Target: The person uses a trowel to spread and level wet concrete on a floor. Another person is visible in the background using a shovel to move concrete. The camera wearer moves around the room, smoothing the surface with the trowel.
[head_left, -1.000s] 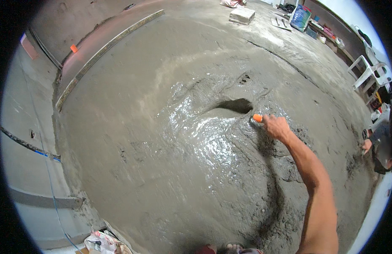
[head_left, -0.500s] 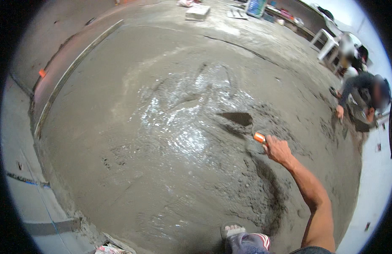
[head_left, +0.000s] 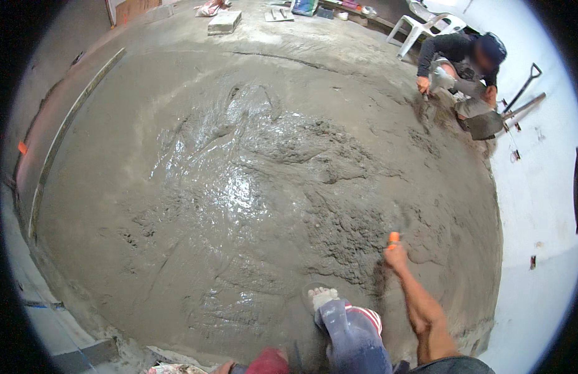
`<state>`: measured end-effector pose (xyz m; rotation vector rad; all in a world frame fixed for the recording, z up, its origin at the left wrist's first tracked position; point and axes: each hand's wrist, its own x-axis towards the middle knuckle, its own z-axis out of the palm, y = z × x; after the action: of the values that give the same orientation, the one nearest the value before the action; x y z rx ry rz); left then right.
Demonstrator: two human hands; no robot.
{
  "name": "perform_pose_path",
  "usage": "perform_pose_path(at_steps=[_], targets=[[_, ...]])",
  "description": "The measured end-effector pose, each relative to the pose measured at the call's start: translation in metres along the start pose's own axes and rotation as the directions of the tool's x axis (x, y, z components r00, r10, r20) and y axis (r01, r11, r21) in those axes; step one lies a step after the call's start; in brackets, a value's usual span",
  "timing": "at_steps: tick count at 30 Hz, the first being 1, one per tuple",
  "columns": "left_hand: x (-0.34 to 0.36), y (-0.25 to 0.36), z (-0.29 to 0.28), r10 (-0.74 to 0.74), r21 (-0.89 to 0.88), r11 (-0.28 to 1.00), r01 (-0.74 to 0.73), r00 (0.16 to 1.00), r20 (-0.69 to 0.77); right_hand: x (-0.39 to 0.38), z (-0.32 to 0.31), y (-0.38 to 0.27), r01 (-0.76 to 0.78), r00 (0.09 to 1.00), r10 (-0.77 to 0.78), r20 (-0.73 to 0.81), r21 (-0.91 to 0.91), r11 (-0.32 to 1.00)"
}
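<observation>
My right hand (head_left: 395, 254) is closed round the orange handle of a trowel (head_left: 393, 238), low over the wet mortar (head_left: 239, 249) right of centre. The trowel's blade is smeared and hardly stands out from the grey. Just left of it the mortar is coarse and lumpy (head_left: 348, 234); farther left it is smoother, with a watery shine. My foot (head_left: 323, 298), in a sandal, rests on the mortar below. At the lower edge a bit of skin and some red cloth (head_left: 270, 361) show, too cut off to make out. My left hand cannot be made out.
At the far right a co-worker (head_left: 463, 68) crouches with a hand tool at the mortar. A shovel (head_left: 488, 123) leans by the white wall. A long straight board (head_left: 70, 131) lies along the left side. At the back are a block (head_left: 224, 23) and a white plastic chair (head_left: 420, 28).
My right hand has drawn the trowel back toward me, off the shiny middle area. The view has shifted to the right, showing more of the co-worker and the shovel.
</observation>
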<state>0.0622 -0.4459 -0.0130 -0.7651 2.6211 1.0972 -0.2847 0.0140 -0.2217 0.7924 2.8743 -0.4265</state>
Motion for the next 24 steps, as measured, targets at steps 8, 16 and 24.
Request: perform_pose_path(at_steps=[8,16,24], targets=[[0.016,0.047,0.022,0.334,-0.026,0.942,-0.334,0.935,0.117,-0.109,0.008,-0.074,0.119,0.971,-0.14,0.194,0.118,0.986],[0.027,0.036,0.034,0.403,-0.01,0.915,-0.403,0.914,0.036,-0.149,-0.062,-0.06,0.56,0.814,-0.548,0.193,-0.005,0.829],[0.008,0.005,0.029,0.439,-0.039,0.897,-0.439,0.898,-0.028,-0.067,-0.005,-0.023,0.742,0.666,-0.606,0.435,-0.3,0.6]])
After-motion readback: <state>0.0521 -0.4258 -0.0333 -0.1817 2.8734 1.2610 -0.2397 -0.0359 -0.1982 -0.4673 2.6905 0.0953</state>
